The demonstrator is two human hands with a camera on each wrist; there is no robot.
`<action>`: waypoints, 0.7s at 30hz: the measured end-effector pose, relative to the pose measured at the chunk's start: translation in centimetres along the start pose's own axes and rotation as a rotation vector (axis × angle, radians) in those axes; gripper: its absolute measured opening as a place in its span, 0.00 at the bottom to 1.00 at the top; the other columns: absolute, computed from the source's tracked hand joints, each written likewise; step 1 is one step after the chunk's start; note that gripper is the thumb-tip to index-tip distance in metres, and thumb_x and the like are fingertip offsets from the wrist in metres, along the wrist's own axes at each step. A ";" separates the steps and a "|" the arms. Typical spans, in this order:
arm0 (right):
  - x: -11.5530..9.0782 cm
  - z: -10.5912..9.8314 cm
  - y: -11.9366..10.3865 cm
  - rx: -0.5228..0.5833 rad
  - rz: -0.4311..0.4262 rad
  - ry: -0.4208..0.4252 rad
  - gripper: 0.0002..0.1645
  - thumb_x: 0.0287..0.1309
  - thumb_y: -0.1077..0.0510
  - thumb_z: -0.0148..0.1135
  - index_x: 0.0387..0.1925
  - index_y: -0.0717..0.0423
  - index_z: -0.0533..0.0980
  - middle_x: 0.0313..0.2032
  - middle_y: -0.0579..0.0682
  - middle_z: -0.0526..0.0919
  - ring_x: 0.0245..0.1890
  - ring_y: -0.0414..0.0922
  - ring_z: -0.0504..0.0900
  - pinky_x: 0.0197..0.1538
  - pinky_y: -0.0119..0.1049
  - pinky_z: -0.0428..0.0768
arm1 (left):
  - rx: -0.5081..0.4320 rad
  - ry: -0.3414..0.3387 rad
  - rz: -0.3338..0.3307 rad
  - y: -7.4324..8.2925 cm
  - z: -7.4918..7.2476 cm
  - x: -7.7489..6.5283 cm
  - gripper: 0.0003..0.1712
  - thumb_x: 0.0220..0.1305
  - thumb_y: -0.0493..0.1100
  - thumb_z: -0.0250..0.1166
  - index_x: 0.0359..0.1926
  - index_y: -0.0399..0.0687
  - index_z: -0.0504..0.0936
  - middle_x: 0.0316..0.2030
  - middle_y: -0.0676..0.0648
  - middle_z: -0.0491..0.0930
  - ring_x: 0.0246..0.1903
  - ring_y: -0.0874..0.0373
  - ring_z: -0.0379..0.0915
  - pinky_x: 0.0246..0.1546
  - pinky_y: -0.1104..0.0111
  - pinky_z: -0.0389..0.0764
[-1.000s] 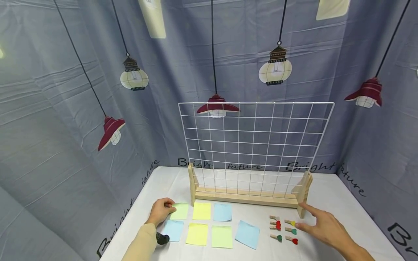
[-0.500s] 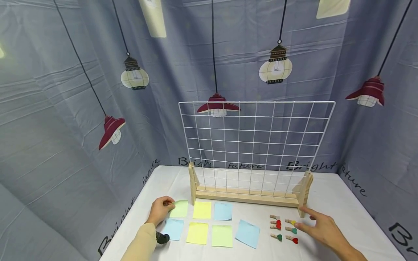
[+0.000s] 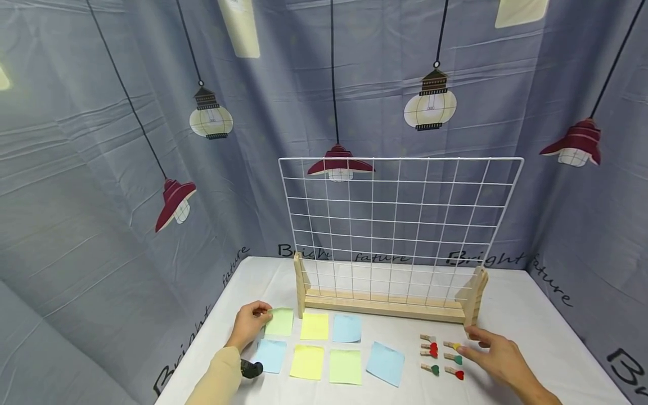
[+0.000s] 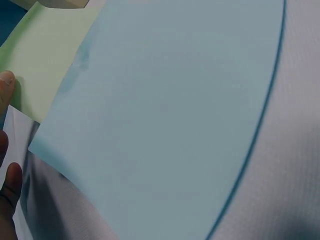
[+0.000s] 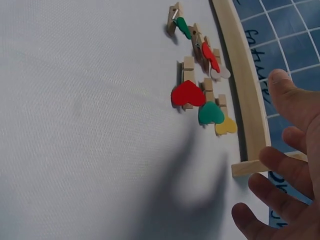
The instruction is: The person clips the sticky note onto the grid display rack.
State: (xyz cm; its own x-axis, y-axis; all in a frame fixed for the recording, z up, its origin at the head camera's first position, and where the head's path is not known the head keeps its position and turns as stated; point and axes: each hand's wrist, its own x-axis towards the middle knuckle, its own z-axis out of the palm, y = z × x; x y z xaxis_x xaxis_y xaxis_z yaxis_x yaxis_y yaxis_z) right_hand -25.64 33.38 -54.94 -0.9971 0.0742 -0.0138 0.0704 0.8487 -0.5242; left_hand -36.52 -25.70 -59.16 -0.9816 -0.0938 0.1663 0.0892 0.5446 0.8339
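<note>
blue-grey curtains printed with lamps and lettering are hanging around a white table in the head view. toward the back, a white wire grid is standing in a wooden base. the left hand is pinching the left edge of a light green note, which is sitting at the left end of the back row. next along, a yellow note and a blue note are lying; the nearer row is running blue, yellow, light green, blue, with its last note turned askew. the right hand is holding nothing, its thumb and index finger parted near the base's right end. beside its thumb, wooden clips with coloured hearts are lying in two columns.

in the left wrist view, the front row's leftmost blue note is filling the middle. at upper left, one fingertip is touching the light green note, while other fingers are curling below; the frame is cutting off part of the hold.

in the right wrist view, the right hand is hovering with its fingers spread, clearly apart from the clips, and a shadow is falling across the table.
</note>
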 end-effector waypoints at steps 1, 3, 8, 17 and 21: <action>0.1 0.1 0.1 0.005 0.002 0.001 0.52 0.54 0.32 0.73 0.65 0.68 0.73 0.57 0.68 0.82 0.52 0.67 0.83 0.51 0.61 0.80 | -0.003 -0.001 0.004 0.1 0.0 0.0 0.06 0.61 0.34 0.73 0.38 0.46 0.87 0.33 0.51 0.83 0.37 0.57 0.74 0.43 0.64 0.75; 0.2 0.3 0.2 0.015 0.017 0.001 0.53 0.54 0.31 0.72 0.65 0.68 0.73 0.56 0.67 0.83 0.52 0.66 0.83 0.51 0.60 0.80 | -0.010 -0.004 0.012 0.2 -0.1 0.1 0.05 0.61 0.35 0.73 0.38 0.46 0.88 0.33 0.51 0.83 0.37 0.57 0.75 0.43 0.64 0.76; 0.4 0.9 0.5 0.052 0.074 -0.012 0.56 0.51 0.30 0.74 0.65 0.69 0.73 0.49 0.64 0.86 0.50 0.63 0.83 0.51 0.57 0.81 | -0.017 0.000 0.049 0.9 -0.2 0.2 0.06 0.60 0.34 0.74 0.37 0.48 0.88 0.32 0.52 0.83 0.36 0.60 0.75 0.41 0.68 0.76; 0.8 1.8 1.1 0.067 0.101 0.013 0.52 0.51 0.32 0.75 0.62 0.69 0.76 0.42 0.58 0.87 0.43 0.54 0.84 0.48 0.54 0.81 | -0.021 0.025 0.087 2.1 -0.4 -0.2 0.05 0.59 0.33 0.74 0.35 0.46 0.88 0.30 0.51 0.85 0.34 0.62 0.77 0.41 0.70 0.76; 1.0 2.1 1.4 0.078 0.131 0.005 0.54 0.51 0.30 0.74 0.62 0.69 0.75 0.43 0.62 0.86 0.43 0.54 0.82 0.48 0.53 0.81 | -0.026 0.019 0.069 2.5 -0.4 -0.2 0.05 0.61 0.35 0.73 0.36 0.48 0.88 0.31 0.52 0.85 0.36 0.61 0.78 0.43 0.69 0.76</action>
State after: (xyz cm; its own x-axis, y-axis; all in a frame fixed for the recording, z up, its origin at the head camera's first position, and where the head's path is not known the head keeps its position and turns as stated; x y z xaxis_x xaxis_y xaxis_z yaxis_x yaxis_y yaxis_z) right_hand -26.60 33.51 -57.51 -0.9793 0.1847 -0.0824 0.1977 0.7881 -0.5829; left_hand -36.08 -24.72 -56.91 -0.9696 -0.0731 0.2335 0.1608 0.5289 0.8333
